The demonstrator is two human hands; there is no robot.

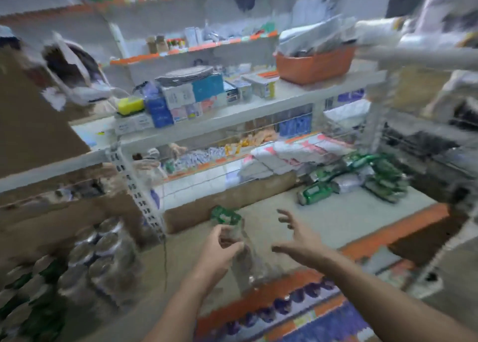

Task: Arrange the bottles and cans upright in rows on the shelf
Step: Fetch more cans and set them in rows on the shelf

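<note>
The picture is blurred by motion. My left hand is shut on a clear bottle with a green label, held above the grey shelf near its front left. My right hand hovers just right of the bottle with fingers spread and nothing in it. More green-labelled bottles lie on their sides in a heap at the shelf's back right. A shrink-wrapped pack of cans stands at the lower left.
A white perforated upright stands left of the shelf. Higher shelves hold boxes and an orange basin. The shelf has an orange front edge. Purple-capped items line the shelf below.
</note>
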